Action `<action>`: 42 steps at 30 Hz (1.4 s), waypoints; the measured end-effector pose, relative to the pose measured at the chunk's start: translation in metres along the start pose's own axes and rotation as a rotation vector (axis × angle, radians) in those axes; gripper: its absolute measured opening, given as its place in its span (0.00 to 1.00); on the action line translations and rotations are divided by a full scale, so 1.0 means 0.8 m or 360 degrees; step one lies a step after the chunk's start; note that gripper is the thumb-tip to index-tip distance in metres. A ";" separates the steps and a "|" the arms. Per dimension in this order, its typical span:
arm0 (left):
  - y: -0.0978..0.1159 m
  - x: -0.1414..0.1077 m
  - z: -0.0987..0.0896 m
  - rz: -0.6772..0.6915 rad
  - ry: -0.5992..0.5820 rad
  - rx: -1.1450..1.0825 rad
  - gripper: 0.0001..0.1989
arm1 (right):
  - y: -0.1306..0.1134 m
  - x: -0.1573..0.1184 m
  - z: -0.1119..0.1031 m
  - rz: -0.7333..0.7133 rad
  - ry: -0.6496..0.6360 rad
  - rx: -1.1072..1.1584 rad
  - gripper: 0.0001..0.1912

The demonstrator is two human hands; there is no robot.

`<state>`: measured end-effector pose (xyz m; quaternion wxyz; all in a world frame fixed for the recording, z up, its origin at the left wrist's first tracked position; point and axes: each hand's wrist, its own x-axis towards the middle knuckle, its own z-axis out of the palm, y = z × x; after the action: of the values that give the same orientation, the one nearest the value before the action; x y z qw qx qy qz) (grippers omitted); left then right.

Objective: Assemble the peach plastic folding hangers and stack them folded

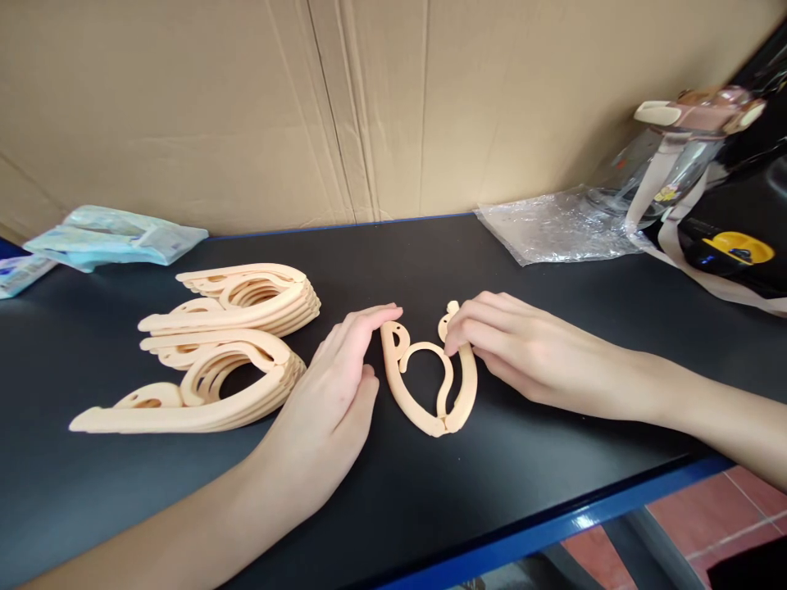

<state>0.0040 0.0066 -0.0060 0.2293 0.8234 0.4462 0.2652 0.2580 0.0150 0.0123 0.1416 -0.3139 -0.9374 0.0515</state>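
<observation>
A peach-coloured plastic folding hanger (469,393) lies folded on the black tabletop between my hands, its curved hook inside the two arms and its joint toward me. My left hand (335,377) is open, with fingers stretched out and fingertips at the upper end of the hanger's left arm. On the other side, my right hand (520,344) has its fingers bent over the upper part of the right arm, gripping it and hiding some of it. To the left lie two stacks of matching folded hangers, a farther stack (270,315) and a nearer stack (184,419).
Behind the black table (393,279) stands a cardboard wall (246,106). A blue-green soft packet (116,238) lies at the back left. At the back right are a clear plastic bag (553,229), a strapped drinking bottle (689,156) and a black object with a yellow part (738,246).
</observation>
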 end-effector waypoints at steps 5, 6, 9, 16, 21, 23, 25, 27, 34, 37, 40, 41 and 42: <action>-0.003 0.003 0.003 0.0084 0.0026 0.0062 0.28 | 0.005 0.001 0.001 0.0168 0.0184 -0.0038 0.06; -0.003 0.003 0.004 0.0085 0.0034 0.0070 0.27 | 0.006 0.001 0.000 0.0194 0.0203 -0.0030 0.06; -0.001 0.004 0.004 0.0089 0.0038 0.0087 0.24 | 0.006 0.001 0.000 0.0247 0.0220 0.0019 0.06; 0.000 0.004 0.003 0.0150 0.0054 0.0122 0.25 | 0.002 0.002 -0.003 0.0313 0.0258 0.0072 0.05; 0.002 0.001 0.005 0.0180 0.0043 0.0147 0.29 | -0.001 0.003 -0.009 0.0201 0.0132 0.0182 0.12; 0.003 0.000 0.006 0.0202 0.0028 0.0162 0.33 | -0.004 0.002 -0.008 0.0047 -0.0029 0.0252 0.23; 0.003 0.000 0.005 0.0229 -0.0007 0.0174 0.38 | -0.006 0.001 -0.005 -0.0069 -0.0168 0.0305 0.35; 0.004 0.000 0.004 0.0234 -0.0048 0.0177 0.41 | -0.008 0.000 -0.002 -0.0084 -0.0227 0.0325 0.41; -0.001 -0.001 0.007 0.0163 -0.0073 0.0167 0.42 | -0.002 0.000 -0.002 0.0038 -0.0003 0.0101 0.43; -0.004 -0.002 0.010 0.0173 -0.0022 0.0158 0.42 | 0.000 0.000 -0.002 0.0039 0.0027 0.0073 0.43; -0.006 -0.004 0.012 0.0155 -0.0053 0.0169 0.42 | -0.001 -0.001 -0.001 0.0080 -0.0001 0.0097 0.40; -0.007 -0.004 0.012 0.0148 -0.0060 0.0176 0.42 | -0.002 -0.001 -0.001 0.0089 -0.0006 0.0102 0.38; -0.007 -0.005 0.013 0.0141 -0.0055 0.0185 0.43 | -0.003 -0.001 -0.001 0.0091 -0.0004 0.0102 0.37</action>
<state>0.0053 0.0046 -0.0185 0.1768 0.8588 0.4200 0.2343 0.2576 0.0131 0.0135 0.1488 -0.3357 -0.9262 0.0859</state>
